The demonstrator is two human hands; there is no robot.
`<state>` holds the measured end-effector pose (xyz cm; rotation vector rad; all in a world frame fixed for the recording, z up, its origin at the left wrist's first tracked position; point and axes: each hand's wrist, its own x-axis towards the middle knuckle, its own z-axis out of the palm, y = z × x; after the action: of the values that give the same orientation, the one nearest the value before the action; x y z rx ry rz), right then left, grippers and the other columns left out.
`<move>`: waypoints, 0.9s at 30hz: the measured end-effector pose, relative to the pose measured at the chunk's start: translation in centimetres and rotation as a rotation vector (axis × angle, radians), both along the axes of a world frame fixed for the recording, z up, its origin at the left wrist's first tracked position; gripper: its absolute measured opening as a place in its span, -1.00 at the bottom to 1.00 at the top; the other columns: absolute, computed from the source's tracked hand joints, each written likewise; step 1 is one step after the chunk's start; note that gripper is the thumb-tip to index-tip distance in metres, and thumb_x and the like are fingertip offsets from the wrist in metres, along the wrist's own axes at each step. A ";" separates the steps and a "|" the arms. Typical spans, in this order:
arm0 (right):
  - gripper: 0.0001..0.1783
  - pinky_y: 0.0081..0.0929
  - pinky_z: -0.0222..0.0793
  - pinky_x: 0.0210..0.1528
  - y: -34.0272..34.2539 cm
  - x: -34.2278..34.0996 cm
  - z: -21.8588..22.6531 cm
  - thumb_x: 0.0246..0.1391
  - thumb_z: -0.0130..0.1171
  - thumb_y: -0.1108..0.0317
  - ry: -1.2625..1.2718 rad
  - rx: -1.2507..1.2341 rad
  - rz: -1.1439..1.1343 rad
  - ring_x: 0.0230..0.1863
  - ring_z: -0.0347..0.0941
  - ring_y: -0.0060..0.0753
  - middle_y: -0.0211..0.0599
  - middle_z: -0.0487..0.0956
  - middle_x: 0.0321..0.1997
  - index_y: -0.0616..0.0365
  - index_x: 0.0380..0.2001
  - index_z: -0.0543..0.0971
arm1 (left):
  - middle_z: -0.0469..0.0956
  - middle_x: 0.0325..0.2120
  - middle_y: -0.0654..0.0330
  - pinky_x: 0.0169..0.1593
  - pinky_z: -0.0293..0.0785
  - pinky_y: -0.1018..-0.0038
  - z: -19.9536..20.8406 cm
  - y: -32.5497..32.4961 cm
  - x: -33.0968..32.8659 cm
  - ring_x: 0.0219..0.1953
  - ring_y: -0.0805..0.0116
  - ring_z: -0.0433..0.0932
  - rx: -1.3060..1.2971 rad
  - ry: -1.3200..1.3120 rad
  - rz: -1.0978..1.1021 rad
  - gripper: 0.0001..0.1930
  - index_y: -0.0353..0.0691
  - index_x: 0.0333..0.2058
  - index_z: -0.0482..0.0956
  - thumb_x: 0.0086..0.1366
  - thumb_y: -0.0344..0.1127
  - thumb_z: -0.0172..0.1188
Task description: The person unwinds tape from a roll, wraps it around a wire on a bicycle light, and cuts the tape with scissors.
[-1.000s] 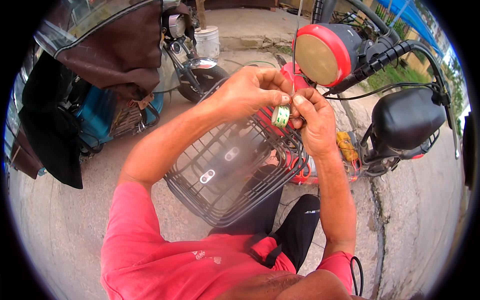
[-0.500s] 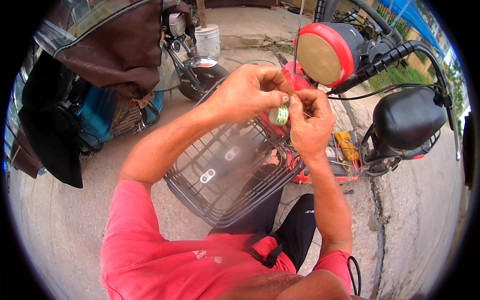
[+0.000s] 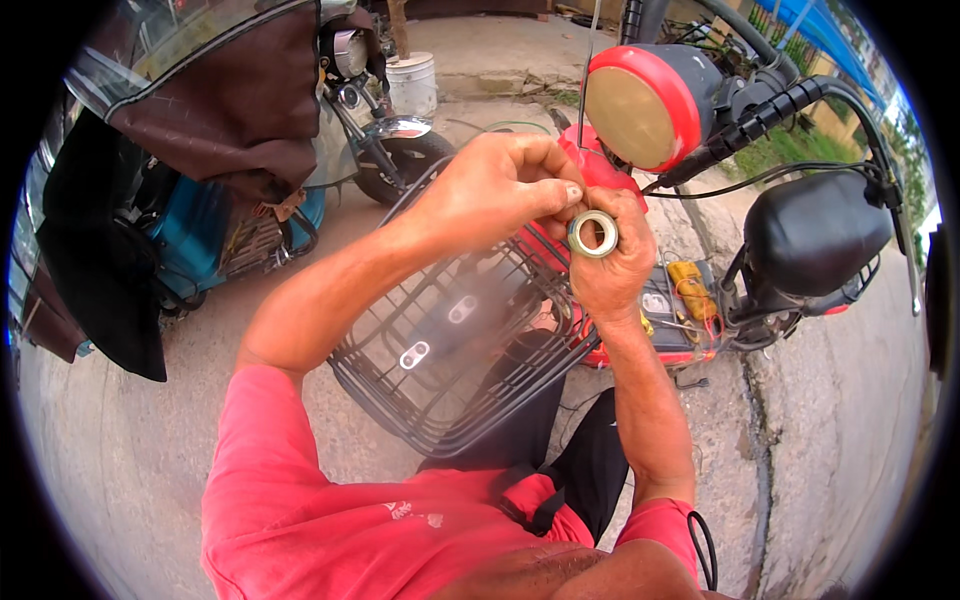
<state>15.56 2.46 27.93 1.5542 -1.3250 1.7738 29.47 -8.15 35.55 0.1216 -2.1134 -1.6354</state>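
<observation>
Fingers (image 3: 545,190) of the left hand (image 3: 490,190) are curled closed, with the thumb tip pressed against the rim of a small roll of tape (image 3: 593,233). That roll is a pale ring with a hollow middle, and it faces up toward the camera. The right hand (image 3: 610,265) is closed around the roll from below and behind, gripping it between thumb and bent fingers. Both hands meet at the roll, so it is held in the air and rests on no surface.

Directly beneath the hands sits a black wire basket (image 3: 450,350), mounted at the front of a red electric scooter (image 3: 650,320). The roll hangs above the basket's far right corner, close to its rim. Two small oval metal plates show on the basket's floor. Just beyond the hands is the scooter's round headlamp (image 3: 640,105) in a red housing, and to its right a black handlebar grip (image 3: 770,105) with cables running down. Farther right is a black seat (image 3: 815,235).

Near the right hand, on the scooter's open footboard, lies a yellow meter-like device (image 3: 692,290) among loose wires.

At the upper left stands another parked scooter (image 3: 200,180), draped in a dark brown cover, with a white bucket (image 3: 412,82) behind its front wheel. The ground is bare concrete (image 3: 130,470). The person wears a pink shirt and dark trousers.
</observation>
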 end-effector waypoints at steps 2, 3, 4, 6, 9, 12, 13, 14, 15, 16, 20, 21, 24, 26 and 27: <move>-0.75 -0.43 0.45 -0.30 0.0 0.1 -0.2 -0.02 0.45 0.47 -0.026 0.005 0.031 -0.36 0.55 -0.39 -0.32 0.60 -0.36 0.18 -0.26 0.60 | 0.65 -0.38 0.21 -0.22 0.51 0.54 -0.1 -0.3 -0.3 -0.33 0.55 0.59 0.039 -0.017 0.006 -0.76 -0.33 -0.19 0.59 0.28 -0.27 0.26; -0.80 -0.46 0.45 -0.27 -0.1 0.2 -0.3 0.07 0.39 0.45 -0.041 0.007 0.052 -0.34 0.54 -0.44 -0.33 0.60 -0.35 0.19 -0.23 0.61 | 0.65 -0.38 0.21 -0.24 0.51 0.55 -0.3 -0.5 -0.6 -0.34 0.55 0.59 0.052 -0.019 0.009 -0.75 -0.33 -0.18 0.57 0.27 -0.27 0.27; -0.84 -0.49 0.45 -0.24 -0.2 0.2 -0.5 0.15 0.33 0.43 -0.057 0.009 0.072 -0.32 0.52 -0.48 -0.35 0.60 -0.34 0.21 -0.21 0.62 | 0.65 -0.39 0.22 -0.25 0.51 0.56 -0.6 -0.8 -0.9 -0.34 0.56 0.58 0.065 -0.021 0.012 -0.74 -0.32 -0.17 0.56 0.26 -0.27 0.28; -0.85 -0.51 0.44 -0.23 -0.3 -0.1 -0.9 0.18 0.31 0.41 -0.066 0.017 0.067 -0.30 0.52 -0.49 -0.35 0.60 -0.32 0.21 -0.21 0.62 | 0.64 -0.40 0.23 -0.28 0.50 0.58 -0.6 -0.9 -1.1 -0.36 0.57 0.58 0.082 -0.040 0.021 -0.73 -0.31 -0.15 0.54 0.25 -0.27 0.29; -0.82 -0.47 0.45 -0.24 -0.5 -0.2 -1.4 0.11 0.37 0.42 -0.124 0.024 0.088 -0.31 0.53 -0.44 -0.32 0.61 -0.33 0.22 -0.24 0.62 | 0.64 -0.41 0.22 -0.33 0.48 0.61 -0.5 -0.7 -1.3 -0.38 0.58 0.57 0.084 -0.049 0.045 -0.71 -0.31 -0.14 0.52 0.26 -0.27 0.31; -0.78 -0.45 0.46 -0.22 -0.7 -0.1 -1.8 0.07 0.40 0.43 -0.183 0.022 0.152 -0.31 0.54 -0.43 -0.30 0.61 -0.33 0.24 -0.24 0.61 | 0.64 -0.40 0.21 -0.35 0.48 0.62 -1.6 -1.5 -2.2 -0.40 0.58 0.57 0.088 -0.001 0.052 -0.72 -0.30 -0.14 0.52 0.26 -0.27 0.31; -0.78 -0.46 0.46 -0.22 -0.8 -0.1 -1.9 0.07 0.40 0.43 -0.200 0.022 0.176 -0.30 0.54 -0.44 -0.29 0.61 -0.33 0.24 -0.23 0.60 | 0.64 -0.40 0.21 -0.35 0.48 0.62 -1.6 -1.6 -2.3 -0.41 0.58 0.57 0.103 -0.004 0.035 -0.73 -0.30 -0.15 0.52 0.27 -0.28 0.31; -0.77 -0.49 0.46 -0.19 -0.6 0.0 -1.9 0.08 0.38 0.45 -0.215 0.041 0.194 -0.28 0.52 -0.50 -0.33 0.60 -0.30 0.25 -0.21 0.59 | 0.64 -0.40 0.21 -0.35 0.48 0.61 -1.6 -1.7 -2.4 -0.41 0.58 0.57 0.119 -0.007 0.018 -0.74 -0.30 -0.16 0.52 0.27 -0.28 0.30; -0.77 -0.53 0.45 -0.17 -0.4 0.2 -1.8 0.09 0.35 0.48 -0.230 0.059 0.213 -0.25 0.49 -0.56 -0.38 0.59 -0.28 0.26 -0.18 0.58 | 0.64 -0.40 0.21 -0.34 0.49 0.61 -1.6 -1.7 -2.4 -0.41 0.58 0.57 0.114 -0.019 0.014 -0.74 -0.30 -0.16 0.52 0.28 -0.29 0.30; -0.76 -0.56 0.45 -0.15 -0.3 0.4 -1.7 0.10 0.32 0.50 -0.245 0.077 0.232 -0.23 0.47 -0.62 -0.42 0.57 -0.25 0.26 -0.15 0.56 | 0.63 -0.40 0.21 -0.34 0.49 0.61 -1.5 -1.7 -2.4 -0.41 0.57 0.57 0.110 -0.030 0.010 -0.75 -0.30 -0.16 0.52 0.28 -0.30 0.29; -0.76 -0.51 0.47 -0.18 -0.2 0.9 -1.7 0.14 0.35 0.42 -0.296 0.061 0.191 -0.25 0.52 -0.53 -0.33 0.61 -0.30 0.27 -0.16 0.57 | 0.62 -0.41 0.23 -0.34 0.50 0.59 -2.0 -1.6 -2.8 -0.43 0.56 0.56 0.044 0.024 0.042 -0.78 -0.31 -0.16 0.52 0.29 -0.33 0.24; -0.76 -0.53 0.46 -0.20 -0.3 1.0 -2.0 0.17 0.33 0.39 -0.363 0.048 0.236 -0.26 0.51 -0.55 -0.34 0.61 -0.29 0.27 -0.16 0.56 | 0.62 -0.41 0.24 -0.35 0.50 0.58 -2.1 -1.5 -2.8 -0.44 0.56 0.56 0.021 0.033 0.045 -0.78 -0.32 -0.16 0.52 0.29 -0.33 0.24; -0.75 -0.61 0.39 -0.31 0.1 0.8 -2.0 0.25 0.25 0.31 -0.549 0.077 0.341 -0.34 0.46 -0.63 -0.37 0.61 -0.30 0.28 -0.15 0.56 | 0.61 -0.42 0.25 -0.36 0.49 0.57 -2.0 -1.1 -2.7 -0.48 0.56 0.54 -0.060 0.066 0.066 -0.78 -0.33 -0.16 0.53 0.28 -0.34 0.22; -0.69 -0.70 0.24 -0.47 0.3 1.0 -1.6 0.34 0.13 0.18 -0.670 0.111 0.396 -0.48 0.36 -0.74 -0.39 0.60 -0.36 0.25 -0.15 0.57 | 0.61 -0.43 0.25 -0.38 0.48 0.56 -1.8 -0.7 -2.6 -0.50 0.56 0.53 -0.130 0.098 0.095 -0.77 -0.34 -0.15 0.53 0.28 -0.33 0.22; -0.69 -0.71 0.22 -0.49 0.4 0.9 -1.3 0.35 0.12 0.17 -0.712 0.139 0.394 -0.50 0.34 -0.75 -0.41 0.59 -0.39 0.25 -0.15 0.57 | 0.61 -0.43 0.26 -0.38 0.48 0.55 -1.8 -0.7 -2.6 -0.49 0.57 0.53 -0.128 0.085 0.095 -0.76 -0.34 -0.15 0.53 0.28 -0.33 0.22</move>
<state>16.41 2.83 26.59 1.3650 -1.5370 2.7052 26.82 -8.82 33.77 0.1073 -2.1082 -1.4223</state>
